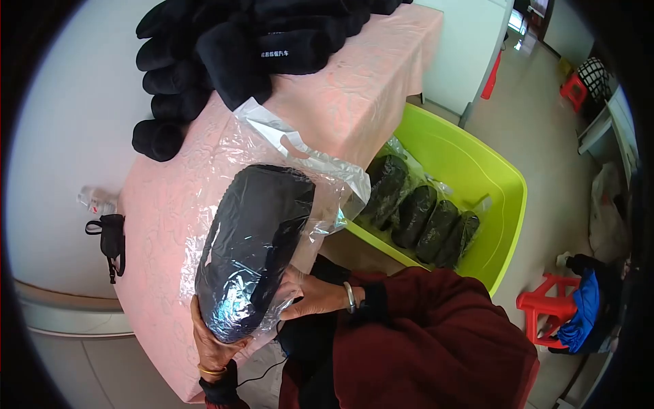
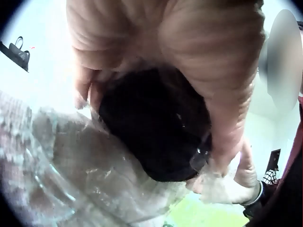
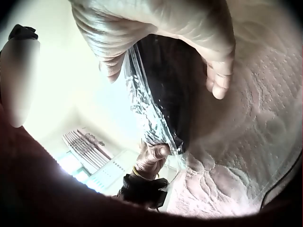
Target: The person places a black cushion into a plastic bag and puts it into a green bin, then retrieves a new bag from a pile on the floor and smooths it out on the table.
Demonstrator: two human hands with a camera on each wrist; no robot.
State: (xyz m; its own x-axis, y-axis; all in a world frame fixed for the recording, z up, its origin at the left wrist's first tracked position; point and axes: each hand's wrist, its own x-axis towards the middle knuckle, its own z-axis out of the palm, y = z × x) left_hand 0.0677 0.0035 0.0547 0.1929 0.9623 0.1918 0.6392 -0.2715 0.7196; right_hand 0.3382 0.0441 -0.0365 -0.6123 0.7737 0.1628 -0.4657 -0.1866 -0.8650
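Observation:
A black cushion (image 1: 262,211) lies inside a clear plastic bag over the pink cloth, the bag's white handle end (image 1: 300,153) spread beyond it. My left hand (image 1: 210,341) grips the cushion's near end through the plastic; in the left wrist view its fingers curl round the dark end (image 2: 151,127). At the cushion's right side, near the bottom, my right hand (image 1: 310,294) holds it with fingers partly hidden by plastic. The right wrist view shows that hand (image 3: 156,23) curved over the bagged cushion (image 3: 165,85).
Several black cushions (image 1: 293,51) are piled at the table's far end. A green tub (image 1: 477,157) with several bagged cushions (image 1: 415,215) stands right of the pink-covered table (image 1: 153,259). Farther right is a red stool (image 1: 545,307); a black pouch (image 1: 112,237) is at the left.

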